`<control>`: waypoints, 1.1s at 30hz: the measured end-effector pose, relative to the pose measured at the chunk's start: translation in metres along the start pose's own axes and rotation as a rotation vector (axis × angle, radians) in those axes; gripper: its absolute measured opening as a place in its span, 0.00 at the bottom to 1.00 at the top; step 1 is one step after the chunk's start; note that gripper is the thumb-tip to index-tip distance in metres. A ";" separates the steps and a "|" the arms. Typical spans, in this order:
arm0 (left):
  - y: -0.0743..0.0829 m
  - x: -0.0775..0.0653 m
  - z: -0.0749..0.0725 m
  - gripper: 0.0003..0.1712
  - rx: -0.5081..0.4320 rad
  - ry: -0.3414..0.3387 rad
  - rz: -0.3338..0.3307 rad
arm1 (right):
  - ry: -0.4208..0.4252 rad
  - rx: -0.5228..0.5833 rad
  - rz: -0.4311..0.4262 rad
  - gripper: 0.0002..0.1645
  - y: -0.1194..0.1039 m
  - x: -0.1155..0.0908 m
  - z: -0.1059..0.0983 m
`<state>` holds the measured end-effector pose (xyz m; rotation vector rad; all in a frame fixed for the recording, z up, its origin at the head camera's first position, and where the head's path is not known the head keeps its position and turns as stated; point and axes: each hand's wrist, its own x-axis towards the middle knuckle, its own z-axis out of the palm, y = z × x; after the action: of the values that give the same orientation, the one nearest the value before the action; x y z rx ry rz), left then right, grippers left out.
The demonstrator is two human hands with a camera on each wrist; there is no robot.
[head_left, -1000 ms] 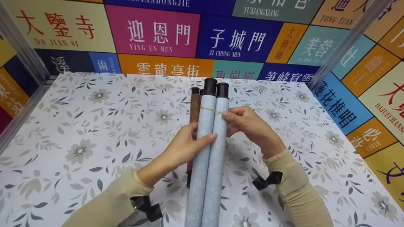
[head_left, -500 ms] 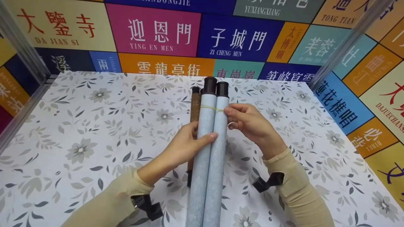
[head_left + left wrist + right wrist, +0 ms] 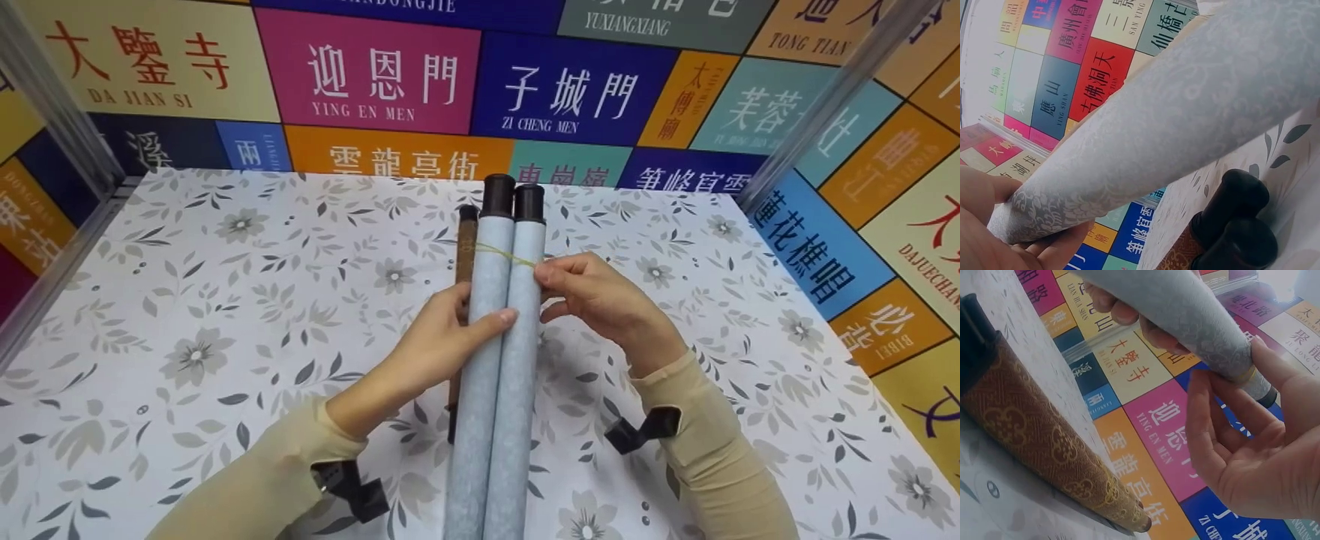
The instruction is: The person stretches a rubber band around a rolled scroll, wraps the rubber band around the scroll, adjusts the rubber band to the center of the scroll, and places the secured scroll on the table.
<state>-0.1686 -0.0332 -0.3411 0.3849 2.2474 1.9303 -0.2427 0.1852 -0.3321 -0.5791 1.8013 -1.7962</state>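
Observation:
Two pale blue-grey hanging scrolls (image 3: 496, 390) with dark brown end knobs (image 3: 499, 196) lie side by side, pointing away from me. My left hand (image 3: 439, 337) grips the pair around the middle, thumb over the top; its fingers curl round the patterned scroll in the left wrist view. A thin yellow rubber band (image 3: 495, 251) runs slantwise across both scrolls just below the knobs. At its right end, thumb and forefinger of my right hand (image 3: 604, 304) pinch it. In the right wrist view the band (image 3: 1248, 377) sits near the scroll's end, between those fingertips.
Beneath and left of the pair, brown gold-patterned scrolls (image 3: 1044, 427) with dark knobs (image 3: 1241, 197) rest on the floral tablecloth (image 3: 300, 300). Coloured panels with place names (image 3: 367, 75) rise behind the table's far edge, with metal posts (image 3: 810, 120) at the corners.
The band lay nearly level half a second ago; now it slants down to the right and looks looser on the left. My right fingertips moved slightly down, and the scroll ends shifted slightly away.

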 end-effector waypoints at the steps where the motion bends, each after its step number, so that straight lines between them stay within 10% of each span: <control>1: 0.000 0.000 0.000 0.24 -0.003 0.000 0.002 | -0.013 -0.019 0.000 0.11 0.000 0.000 0.000; 14: -0.001 -0.001 0.004 0.26 -0.039 -0.055 0.013 | 0.064 0.111 -0.110 0.19 0.000 0.003 0.001; 22: -0.001 0.000 0.003 0.23 -0.029 -0.040 0.027 | -0.072 -0.028 -0.115 0.15 0.003 -0.001 -0.003; 33: 0.000 -0.001 0.001 0.24 -0.025 -0.014 0.029 | -0.022 -0.144 -0.114 0.26 0.002 0.000 0.000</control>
<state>-0.1678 -0.0324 -0.3414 0.4284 2.2183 1.9615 -0.2423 0.1850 -0.3338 -0.7684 1.9290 -1.7348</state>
